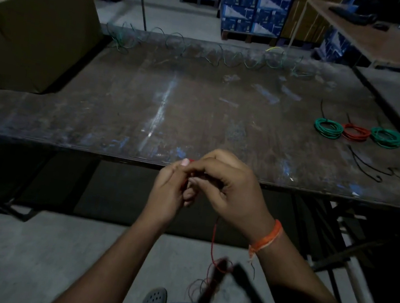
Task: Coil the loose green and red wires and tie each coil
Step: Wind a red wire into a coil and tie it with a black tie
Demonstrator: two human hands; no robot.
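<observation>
Dim, murky light, a pale sheen streaking the table (157, 115), edges bowed, lower foreground motion-blurred.

My worn dark surface (148, 106) carried a cardboard box (30, 27) far left, loose green wire (174, 42) along its far edge, three tied coils (356, 133) right, black ties (371, 168) near them.

Table top (199, 114): worn, scuffed matt wood. Box (30, 27): matt cardboard. Red wire (214, 234): smooth plastic sheath.
</observation>
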